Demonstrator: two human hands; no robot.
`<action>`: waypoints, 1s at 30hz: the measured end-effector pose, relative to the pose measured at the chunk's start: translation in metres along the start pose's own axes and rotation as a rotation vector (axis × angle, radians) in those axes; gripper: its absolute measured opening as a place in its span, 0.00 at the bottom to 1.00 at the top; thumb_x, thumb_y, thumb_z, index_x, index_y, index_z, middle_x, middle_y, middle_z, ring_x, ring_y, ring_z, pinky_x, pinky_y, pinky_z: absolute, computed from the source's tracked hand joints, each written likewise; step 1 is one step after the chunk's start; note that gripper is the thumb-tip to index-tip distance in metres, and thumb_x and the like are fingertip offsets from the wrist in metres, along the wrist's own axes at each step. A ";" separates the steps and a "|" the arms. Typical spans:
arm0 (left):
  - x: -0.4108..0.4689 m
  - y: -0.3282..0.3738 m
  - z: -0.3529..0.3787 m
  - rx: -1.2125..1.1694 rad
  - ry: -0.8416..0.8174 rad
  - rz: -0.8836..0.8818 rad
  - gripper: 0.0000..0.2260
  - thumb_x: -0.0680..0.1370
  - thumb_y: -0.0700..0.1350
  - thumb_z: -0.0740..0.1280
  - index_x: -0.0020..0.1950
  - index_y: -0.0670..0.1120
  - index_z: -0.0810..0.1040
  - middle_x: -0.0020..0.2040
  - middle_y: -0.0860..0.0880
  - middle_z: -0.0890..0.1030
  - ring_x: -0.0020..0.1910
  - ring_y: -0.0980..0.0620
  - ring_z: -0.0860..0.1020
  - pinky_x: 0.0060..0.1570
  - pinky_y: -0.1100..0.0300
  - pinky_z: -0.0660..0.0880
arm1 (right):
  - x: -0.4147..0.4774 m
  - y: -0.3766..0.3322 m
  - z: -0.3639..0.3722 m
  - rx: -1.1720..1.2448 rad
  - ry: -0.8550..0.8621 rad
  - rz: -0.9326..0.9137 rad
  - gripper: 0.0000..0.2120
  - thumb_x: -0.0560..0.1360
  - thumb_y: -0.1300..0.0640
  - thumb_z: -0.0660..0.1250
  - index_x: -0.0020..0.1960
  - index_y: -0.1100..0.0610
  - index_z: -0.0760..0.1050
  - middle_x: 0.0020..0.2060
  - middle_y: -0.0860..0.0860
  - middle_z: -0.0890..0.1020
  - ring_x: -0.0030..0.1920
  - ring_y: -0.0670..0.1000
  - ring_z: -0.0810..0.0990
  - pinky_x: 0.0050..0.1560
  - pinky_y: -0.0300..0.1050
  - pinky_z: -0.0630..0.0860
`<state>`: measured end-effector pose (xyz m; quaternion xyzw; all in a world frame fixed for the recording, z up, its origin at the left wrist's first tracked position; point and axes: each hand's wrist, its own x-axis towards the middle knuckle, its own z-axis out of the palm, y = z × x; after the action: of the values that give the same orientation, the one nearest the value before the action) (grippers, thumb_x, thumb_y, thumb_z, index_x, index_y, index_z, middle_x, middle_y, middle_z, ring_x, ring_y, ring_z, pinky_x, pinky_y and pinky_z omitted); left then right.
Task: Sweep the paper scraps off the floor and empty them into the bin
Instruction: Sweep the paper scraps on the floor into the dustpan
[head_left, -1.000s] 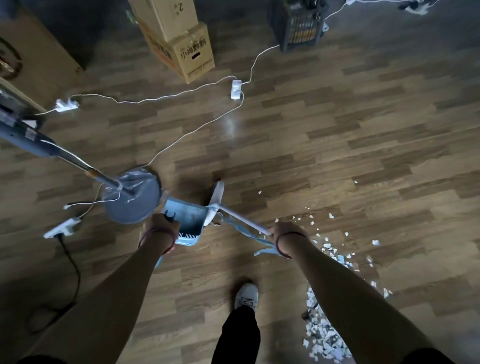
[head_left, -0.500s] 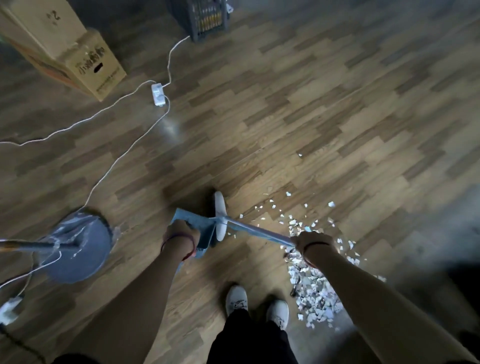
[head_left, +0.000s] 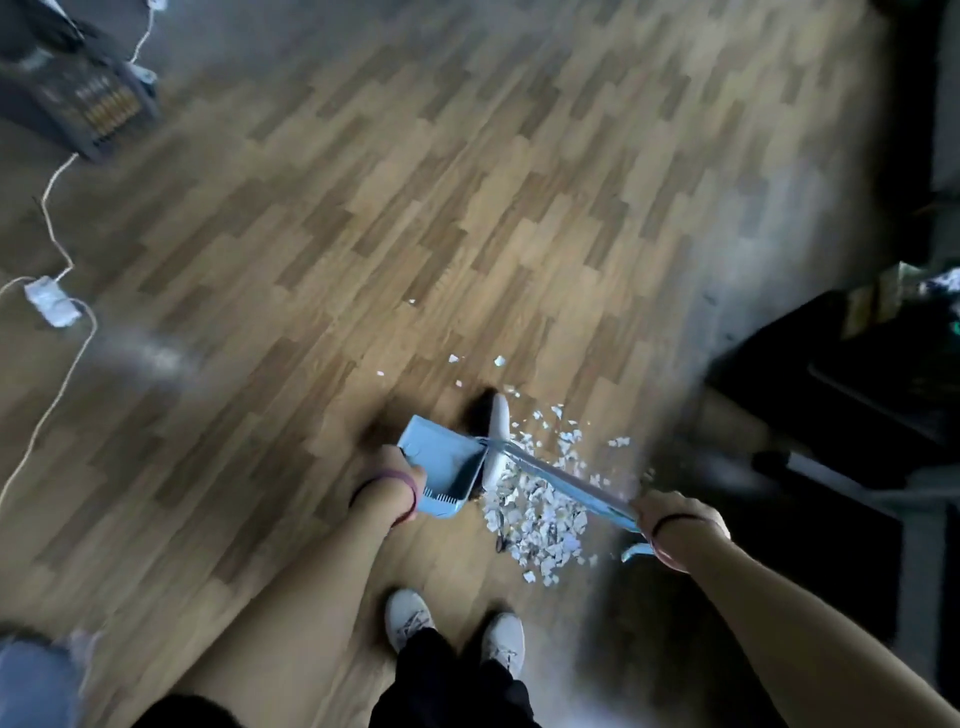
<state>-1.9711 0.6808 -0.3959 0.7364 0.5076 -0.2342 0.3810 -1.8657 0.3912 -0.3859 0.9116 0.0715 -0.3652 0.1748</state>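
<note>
head view: left hand grips the light-blue plastic dustpan, mouth beside the white paper scraps to catch them. right hand clamps the pale broom handle.

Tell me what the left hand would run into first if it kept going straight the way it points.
Probably the blue dustpan that the left hand already holds; past that, the white broom head. Depth is unclear.

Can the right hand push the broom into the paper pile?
Probably yes. The right hand holds the broom, whose head already sits at the edge of the paper pile, with nothing between them.
</note>
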 end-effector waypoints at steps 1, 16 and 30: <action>-0.005 0.009 0.009 0.019 0.003 0.021 0.13 0.71 0.45 0.63 0.53 0.42 0.78 0.49 0.40 0.84 0.47 0.39 0.84 0.49 0.49 0.81 | 0.001 0.012 0.005 0.039 0.005 -0.002 0.19 0.77 0.54 0.53 0.65 0.47 0.72 0.59 0.51 0.81 0.58 0.56 0.80 0.52 0.51 0.75; 0.049 0.051 -0.110 -0.114 0.174 -0.005 0.16 0.73 0.42 0.64 0.57 0.34 0.73 0.49 0.33 0.83 0.48 0.35 0.83 0.50 0.42 0.80 | 0.045 -0.088 -0.073 0.043 0.063 -0.278 0.12 0.76 0.57 0.62 0.57 0.49 0.77 0.47 0.52 0.83 0.48 0.55 0.82 0.49 0.49 0.81; 0.235 0.078 -0.249 -0.158 0.248 -0.048 0.07 0.73 0.41 0.62 0.44 0.40 0.78 0.29 0.42 0.79 0.24 0.42 0.79 0.27 0.56 0.76 | 0.168 -0.306 -0.193 0.184 -0.064 -0.273 0.13 0.74 0.55 0.62 0.57 0.50 0.78 0.52 0.53 0.82 0.52 0.57 0.81 0.52 0.50 0.78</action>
<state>-1.8215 0.9988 -0.3930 0.7150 0.5853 -0.1098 0.3664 -1.6992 0.7475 -0.4536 0.8935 0.1554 -0.4192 0.0414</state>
